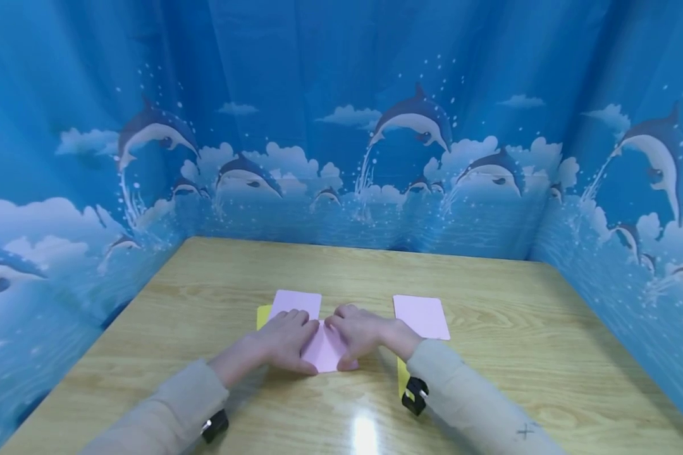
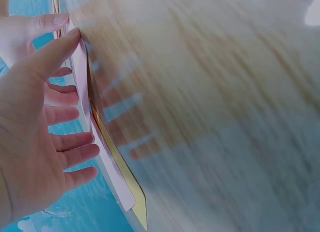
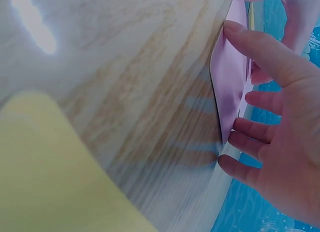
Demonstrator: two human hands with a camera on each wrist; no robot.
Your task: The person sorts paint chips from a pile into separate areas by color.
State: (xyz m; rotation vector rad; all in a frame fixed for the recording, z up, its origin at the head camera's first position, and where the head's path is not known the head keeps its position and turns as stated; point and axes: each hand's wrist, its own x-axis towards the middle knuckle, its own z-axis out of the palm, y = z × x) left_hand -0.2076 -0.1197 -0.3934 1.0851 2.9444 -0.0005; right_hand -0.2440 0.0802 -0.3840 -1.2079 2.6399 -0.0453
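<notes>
A small pink sheet of paper (image 1: 324, 349) with a crease down its middle lies on the table between both hands. My left hand (image 1: 287, 340) rests on its left side, the thumb at the near edge and the other fingers toward the far edge. On the opposite side my right hand (image 1: 363, 332) touches it the same way, thumb tip at the near right corner. In the left wrist view the fingers (image 2: 75, 151) are spread and mostly straight. The right wrist view has the right thumb (image 3: 260, 47) extended along the pink sheet, its other fingers loosely bent.
Behind the left hand lies another pink sheet (image 1: 298, 302) overlapping a yellow sheet (image 1: 263, 314). A further pink sheet (image 1: 421, 317) lies beyond the right forearm, with a yellow sheet (image 3: 55, 167) nearer. Dolphin-print curtains (image 1: 341, 126) surround the wooden table (image 1: 478, 287).
</notes>
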